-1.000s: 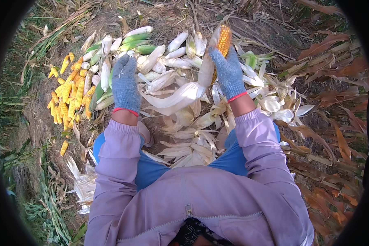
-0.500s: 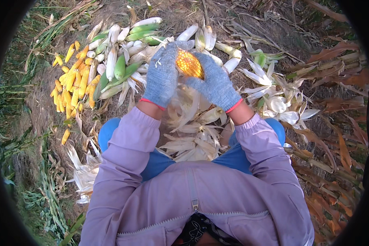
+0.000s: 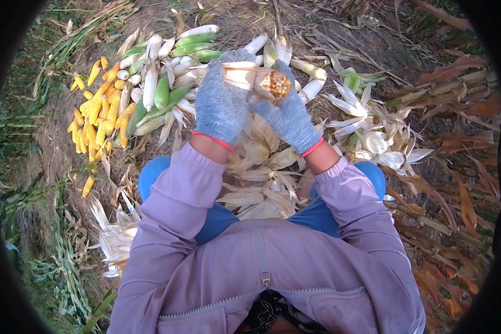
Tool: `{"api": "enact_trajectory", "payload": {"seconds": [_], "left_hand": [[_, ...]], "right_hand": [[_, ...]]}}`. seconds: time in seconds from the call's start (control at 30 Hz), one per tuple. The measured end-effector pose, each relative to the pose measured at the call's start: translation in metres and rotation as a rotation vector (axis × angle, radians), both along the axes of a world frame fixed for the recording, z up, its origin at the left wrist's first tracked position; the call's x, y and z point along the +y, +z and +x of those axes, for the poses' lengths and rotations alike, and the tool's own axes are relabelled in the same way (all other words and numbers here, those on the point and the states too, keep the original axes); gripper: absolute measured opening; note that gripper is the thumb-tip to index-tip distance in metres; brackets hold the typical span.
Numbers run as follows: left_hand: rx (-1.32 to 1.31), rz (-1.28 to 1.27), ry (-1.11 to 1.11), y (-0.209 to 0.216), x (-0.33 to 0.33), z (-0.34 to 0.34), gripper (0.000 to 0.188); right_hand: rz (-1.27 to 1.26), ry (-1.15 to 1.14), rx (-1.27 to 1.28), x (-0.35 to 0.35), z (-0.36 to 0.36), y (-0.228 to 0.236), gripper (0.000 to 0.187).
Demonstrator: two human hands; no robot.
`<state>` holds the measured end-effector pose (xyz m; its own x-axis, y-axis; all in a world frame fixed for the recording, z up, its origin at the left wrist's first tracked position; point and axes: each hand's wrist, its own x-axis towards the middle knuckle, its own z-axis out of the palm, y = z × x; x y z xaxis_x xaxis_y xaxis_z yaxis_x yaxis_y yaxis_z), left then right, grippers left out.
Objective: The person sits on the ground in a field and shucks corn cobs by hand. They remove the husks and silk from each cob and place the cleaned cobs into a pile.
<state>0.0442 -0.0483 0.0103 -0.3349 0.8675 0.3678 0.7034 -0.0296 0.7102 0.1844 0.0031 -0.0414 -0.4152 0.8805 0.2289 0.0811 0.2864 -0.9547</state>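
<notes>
Both my hands wear grey-blue knit gloves with red cuffs, held together in front of me. Between them is a partly husked ear of corn (image 3: 278, 84), its yellow and brownish kernels showing at the end by my right hand (image 3: 289, 114). That hand is closed around the ear, with its thumb below. My left hand (image 3: 222, 103) is closed on the pale husk (image 3: 241, 75), which stretches across toward the ear. The fingertips of both hands are partly hidden behind the corn. Beneath them, loose dry husks (image 3: 261, 192) lie in a heap between my knees.
Bare yellow cobs (image 3: 97, 117) are piled at the left. Beside them, unhusked ears (image 3: 161, 92) in green and white husks spread across the far middle. Discarded husks (image 3: 376, 142) lie at the right, and more husks (image 3: 117, 234) by my left knee. Dry stalks (image 3: 456, 211) line the right side.
The bright yellow kernels between my hands have turned out of sight. Pale husk and the ear's brownish end now face up, and the right hand has shifted slightly.
</notes>
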Motion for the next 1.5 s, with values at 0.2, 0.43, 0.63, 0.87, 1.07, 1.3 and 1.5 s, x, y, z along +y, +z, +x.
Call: {"api": "enact_trajectory", "payload": {"seconds": [0.2,0.43,0.63,0.87,1.07,1.3,1.5], "left_hand": [[-0.441,0.081,-0.181,0.002,0.01,0.0,0.032],[-1.107,0.245,-0.114,-0.015,0.008,-0.062,0.027],[-1.678,0.242,0.272,-0.011,-0.008,-0.089,0.022],[-0.351,0.524,0.331,0.009,-0.012,-0.079,0.037],[-0.376,0.063,-0.275,-0.018,-0.01,0.008,0.054],[-0.489,-0.172,-0.128,-0.044,0.006,0.018,0.09],[-0.959,0.173,-0.071,-0.061,0.022,0.004,0.044]], "right_hand": [[-0.395,0.088,0.116,0.014,0.013,0.014,0.051],[-0.849,-0.084,1.011,0.051,0.036,0.017,0.058],[-0.747,-0.329,1.103,0.088,0.066,-0.008,0.059],[-0.339,-0.397,0.468,0.069,0.042,-0.007,0.058],[-0.399,-0.236,0.301,0.03,0.009,0.009,0.053],[0.04,-0.035,-0.129,0.002,0.012,0.013,0.052],[-0.192,0.148,0.047,0.003,0.019,0.041,0.063]]}}
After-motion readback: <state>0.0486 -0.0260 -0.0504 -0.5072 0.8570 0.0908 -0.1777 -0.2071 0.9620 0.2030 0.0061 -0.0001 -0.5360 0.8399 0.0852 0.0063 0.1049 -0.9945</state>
